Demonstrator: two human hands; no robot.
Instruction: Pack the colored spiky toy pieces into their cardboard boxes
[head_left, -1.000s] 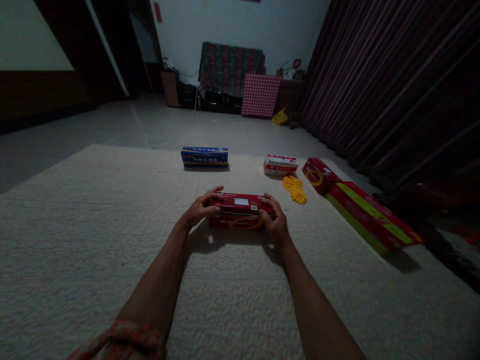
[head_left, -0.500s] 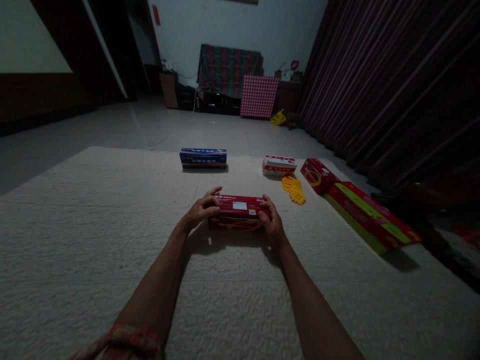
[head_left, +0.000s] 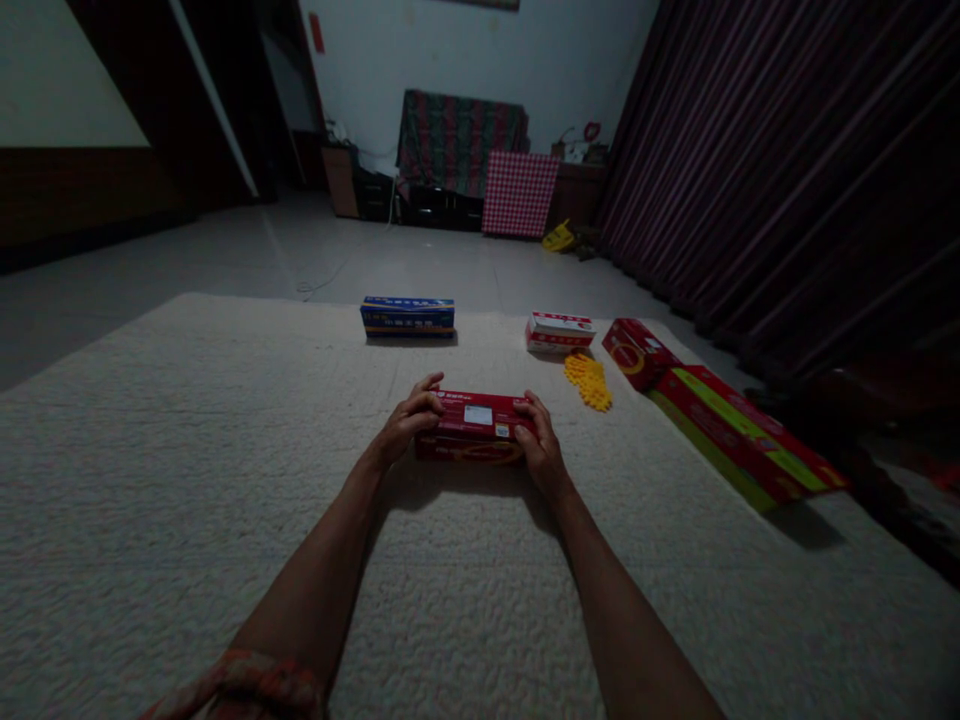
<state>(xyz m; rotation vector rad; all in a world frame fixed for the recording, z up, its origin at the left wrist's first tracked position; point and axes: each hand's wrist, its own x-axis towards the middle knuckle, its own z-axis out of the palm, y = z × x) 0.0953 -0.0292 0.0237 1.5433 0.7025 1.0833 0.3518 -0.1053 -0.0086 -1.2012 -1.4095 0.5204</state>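
A long red cardboard box point(head_left: 472, 420) with a white label on top rests on the pale quilted mat point(head_left: 480, 580). My left hand point(head_left: 409, 422) grips its left end, fingers over the top edge. At the opposite end my right hand point(head_left: 541, 440) is closed on the box, with the thumb on the near top edge. Beyond it stands a blue box point(head_left: 408, 318), to the left. A white and red box point(head_left: 559, 333) is farther right, with a yellow knobbly item point(head_left: 589, 382) lying just in front of it.
On the right side of the mat lie a dark red box point(head_left: 637, 352) and a longer red and yellow-green box point(head_left: 746, 435), end to end. Purple curtains point(head_left: 720, 150) hang at the right. A checked cloth panel point(head_left: 519, 193) stands by the far wall, beyond the tiled floor.
Both hands stay on the ends of the red box. My left fingers have shifted slightly to the right over its top; the other boxes have not moved.
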